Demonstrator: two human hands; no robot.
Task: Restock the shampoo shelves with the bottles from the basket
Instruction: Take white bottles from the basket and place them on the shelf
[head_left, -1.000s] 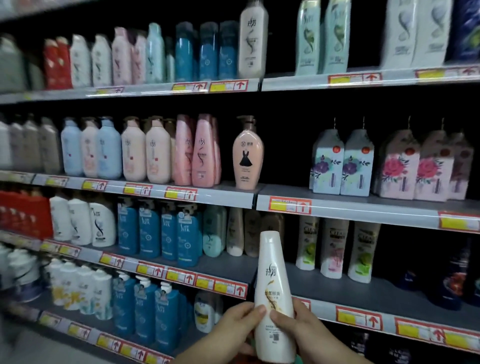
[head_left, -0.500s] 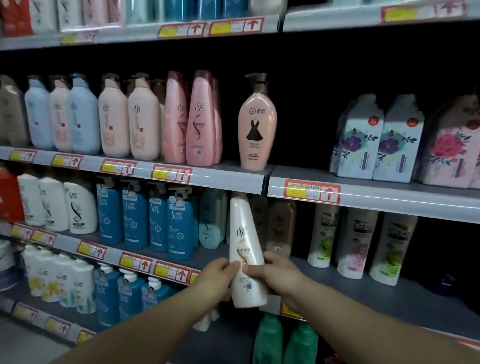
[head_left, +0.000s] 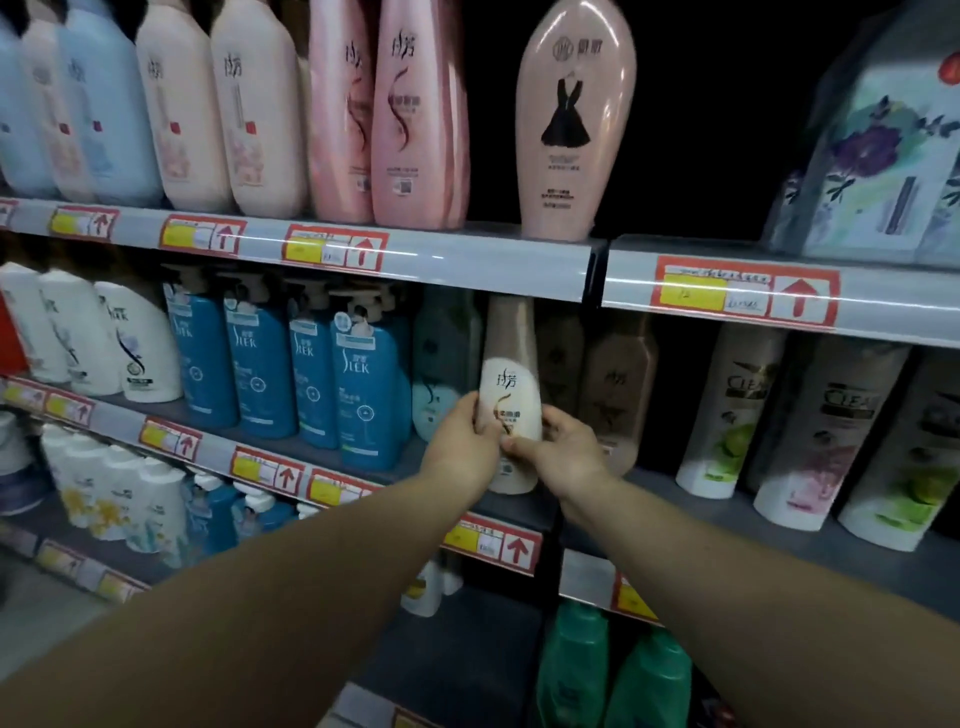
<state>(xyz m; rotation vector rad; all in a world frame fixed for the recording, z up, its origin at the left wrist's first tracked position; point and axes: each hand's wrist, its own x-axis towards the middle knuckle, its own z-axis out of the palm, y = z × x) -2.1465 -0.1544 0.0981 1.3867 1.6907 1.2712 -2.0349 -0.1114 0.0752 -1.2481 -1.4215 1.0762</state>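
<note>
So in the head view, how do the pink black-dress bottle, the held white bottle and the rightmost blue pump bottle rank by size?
1. pink black-dress bottle, top cropped.
2. rightmost blue pump bottle.
3. white bottle, slimmer.
Last two are close; depth makes it unsure.

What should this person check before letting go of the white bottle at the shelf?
1. Left hand grips the white bottle: ok.
2. Right hand grips it too: ok.
3. Bottle upright, label facing out: ok.
4. Placed between the teal bottle and the brown bottle: ok.
5. Base resting flat on the shelf: cannot tell.
</note>
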